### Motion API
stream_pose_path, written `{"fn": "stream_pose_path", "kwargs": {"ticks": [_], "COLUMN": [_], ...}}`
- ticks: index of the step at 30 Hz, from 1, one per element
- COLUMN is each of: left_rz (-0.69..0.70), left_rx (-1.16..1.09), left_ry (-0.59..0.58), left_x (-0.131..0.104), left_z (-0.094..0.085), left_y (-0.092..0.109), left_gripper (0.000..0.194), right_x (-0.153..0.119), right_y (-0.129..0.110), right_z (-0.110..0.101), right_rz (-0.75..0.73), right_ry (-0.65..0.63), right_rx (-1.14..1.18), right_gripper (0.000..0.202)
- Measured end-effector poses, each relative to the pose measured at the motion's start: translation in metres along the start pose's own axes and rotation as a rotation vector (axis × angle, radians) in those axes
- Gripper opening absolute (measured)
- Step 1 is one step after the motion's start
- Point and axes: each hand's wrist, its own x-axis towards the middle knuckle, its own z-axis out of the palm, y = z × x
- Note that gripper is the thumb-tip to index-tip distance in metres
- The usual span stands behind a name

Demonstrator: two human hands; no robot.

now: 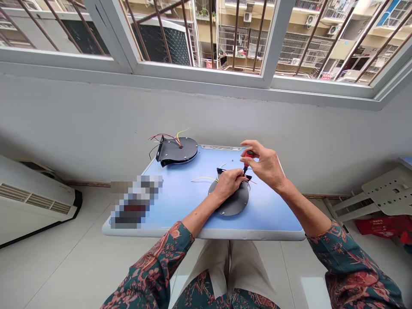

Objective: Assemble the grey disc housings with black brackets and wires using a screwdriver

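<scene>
My right hand (264,165) grips the red and black handle of a screwdriver (248,158), which points down at the bracket end of a round black device (233,204). My left hand (228,183) lies over the device's upper part, its fingers closed near the screwdriver's tip; what they pinch is too small to make out. Yellow, white and red wires stick out around this device. A second black device (180,150) of the same shape, with yellow, red, black and white wires, rests at the table's back left corner.
The blue table (180,210) has a pale raised rim. A pixelated patch covers items at its left. Behind stand a wall and a barred window. A white appliance (35,197) is at far left, a metal frame (389,191) at right.
</scene>
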Motion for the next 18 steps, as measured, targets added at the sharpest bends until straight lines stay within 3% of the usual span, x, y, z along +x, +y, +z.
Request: {"fn": "stream_pose_path", "kwargs": {"ticks": [3, 7, 11, 15, 18], "left_rz": [-0.021, -0.029, -0.031, -0.014, -0.017], "left_rx": [-0.021, -0.027, -0.085, -0.082, -0.037], "left_ry": [-0.003, 0.005, -0.003, 0.004, 0.013], "left_x": [0.001, 0.001, -0.001, -0.002, -0.002], "left_z": [0.000, 0.000, 0.001, 0.003, 0.002], "left_y": [0.001, 0.002, -0.001, -0.003, -0.001], "left_gripper": [0.029, 0.028, 0.023, 0.019, 0.023], "right_x": [0.000, 0.002, 0.008, 0.014, 0.010], "right_y": [0.002, 0.004, 0.007, 0.010, 0.006], "right_z": [0.001, 0.001, -0.007, -0.019, -0.018], "right_rz": [0.106, 0.107, 0.050, 0.117, 0.096], "right_ry": [0.076, 0.200, 0.046, -0.065, -0.029], "right_rx": [0.143, 0.065, 0.134, 0.205, 0.119], "right_gripper": [0.023, 0.011, 0.021, 0.018, 0.016]}}
